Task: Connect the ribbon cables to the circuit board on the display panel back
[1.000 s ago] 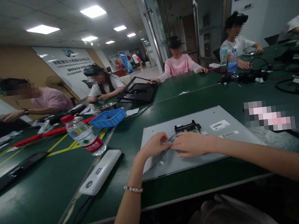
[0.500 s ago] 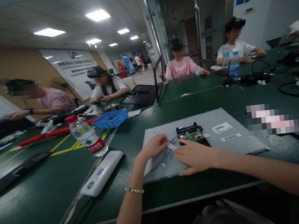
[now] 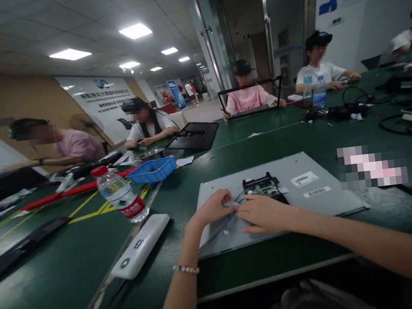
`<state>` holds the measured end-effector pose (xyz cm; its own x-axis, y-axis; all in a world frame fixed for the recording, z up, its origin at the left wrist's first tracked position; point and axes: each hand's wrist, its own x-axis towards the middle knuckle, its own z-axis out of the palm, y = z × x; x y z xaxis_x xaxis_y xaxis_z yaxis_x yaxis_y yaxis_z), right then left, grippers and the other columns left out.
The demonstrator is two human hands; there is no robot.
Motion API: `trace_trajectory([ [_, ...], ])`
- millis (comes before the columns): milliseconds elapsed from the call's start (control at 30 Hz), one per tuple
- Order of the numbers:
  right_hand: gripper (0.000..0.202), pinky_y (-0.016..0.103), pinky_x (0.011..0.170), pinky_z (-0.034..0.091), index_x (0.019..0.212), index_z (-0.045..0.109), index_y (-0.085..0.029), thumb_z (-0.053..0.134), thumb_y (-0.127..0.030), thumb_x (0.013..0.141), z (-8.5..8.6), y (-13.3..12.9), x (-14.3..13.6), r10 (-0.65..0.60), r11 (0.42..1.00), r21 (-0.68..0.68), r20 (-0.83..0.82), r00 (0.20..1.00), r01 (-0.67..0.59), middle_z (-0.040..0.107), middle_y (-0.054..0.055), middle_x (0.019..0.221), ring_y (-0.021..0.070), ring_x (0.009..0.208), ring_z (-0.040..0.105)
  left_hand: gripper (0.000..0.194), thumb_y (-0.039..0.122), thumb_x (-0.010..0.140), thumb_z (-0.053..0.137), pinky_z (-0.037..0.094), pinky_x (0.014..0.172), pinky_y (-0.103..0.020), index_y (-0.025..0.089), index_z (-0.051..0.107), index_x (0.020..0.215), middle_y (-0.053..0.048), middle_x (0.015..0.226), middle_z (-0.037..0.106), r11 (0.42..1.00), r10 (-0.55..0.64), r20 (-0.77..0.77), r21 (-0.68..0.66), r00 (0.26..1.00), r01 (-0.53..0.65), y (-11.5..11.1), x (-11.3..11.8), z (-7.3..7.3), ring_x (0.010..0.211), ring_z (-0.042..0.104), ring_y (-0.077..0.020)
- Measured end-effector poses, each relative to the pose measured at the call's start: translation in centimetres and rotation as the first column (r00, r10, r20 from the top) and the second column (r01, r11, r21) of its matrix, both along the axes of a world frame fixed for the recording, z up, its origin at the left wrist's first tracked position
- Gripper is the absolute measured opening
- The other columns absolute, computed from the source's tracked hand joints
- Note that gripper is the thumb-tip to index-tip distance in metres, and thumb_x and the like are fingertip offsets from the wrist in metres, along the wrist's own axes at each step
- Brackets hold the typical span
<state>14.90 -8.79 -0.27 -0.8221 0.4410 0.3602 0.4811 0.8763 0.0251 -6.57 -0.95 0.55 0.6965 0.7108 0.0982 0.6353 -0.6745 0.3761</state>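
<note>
A flat grey metal display panel lies back side up on the table before me. Near its middle sit a green circuit board in a black bracket and two white labels. Thin grey cables run from the board across the panel's left part. My left hand is closed, pinching the cables and a whitish strip by the board. Against it, my right hand has its fingertips closed on the same cables from the right, its thumb side low over the panel. The strip is mostly hidden between the fingers.
Left of the panel stand a white power bank with a cord and a water bottle. A blue tray is behind them. A blurred-out pink object lies right. Across the table a co-worker holds a black frame.
My hands have drawn closer together, and the white strip between them shows less. The co-worker's black frame has turned from edge-on to broadside. The view has shifted slightly.
</note>
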Motion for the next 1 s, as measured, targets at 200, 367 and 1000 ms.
trace_trajectory([
  [200, 0.04, 0.038, 0.095, 0.037, 0.101, 0.062, -0.008, 0.043, -0.041, 0.092, -0.1, -0.1, -0.2, -0.003, 1.0, -0.002, 0.034, 0.999, 0.003, 0.067, 0.015, 0.099, 0.0229, 0.094, 0.059, 0.025, 0.038, 0.078, 0.061, 0.041, 0.07, -0.028, 0.018, 0.053, 0.09, -0.002, 0.085, 0.055, 1.0, 0.005, -0.006, -0.006, 1.0, -0.005, 0.0, -0.1, 0.0, 0.078, 0.052, -0.017],
  [367, 0.04, 0.038, 0.096, 0.036, 0.097, 0.063, -0.009, 0.043, -0.043, 0.091, 0.1, -0.8, -0.3, -0.008, 1.0, 0.027, 0.069, 0.998, 0.006, 0.068, 0.013, 0.092, 0.0232, 0.092, 0.059, 0.019, 0.036, 0.083, 0.053, 0.042, 0.07, -0.028, 0.018, 0.054, 0.087, -0.002, 0.082, 0.055, 1.0, 0.026, -0.012, -0.005, 1.0, -0.026, -0.1, 0.0, 0.3, 0.076, 0.052, -0.0165],
  [1000, 0.032, 0.038, 0.094, 0.037, 0.097, 0.062, -0.011, 0.044, -0.037, 0.092, -0.1, -0.5, 0.0, -0.009, 1.0, 0.023, 0.031, 0.999, 0.008, 0.067, 0.011, 0.094, 0.0227, 0.094, 0.057, 0.018, 0.035, 0.081, 0.056, 0.041, 0.067, -0.026, 0.017, 0.058, 0.083, -0.003, 0.077, 0.058, 0.996, 0.042, -0.045, 0.079, 0.998, -0.038, -0.7, 0.8, 0.9, 0.071, 0.055, -0.0161],
])
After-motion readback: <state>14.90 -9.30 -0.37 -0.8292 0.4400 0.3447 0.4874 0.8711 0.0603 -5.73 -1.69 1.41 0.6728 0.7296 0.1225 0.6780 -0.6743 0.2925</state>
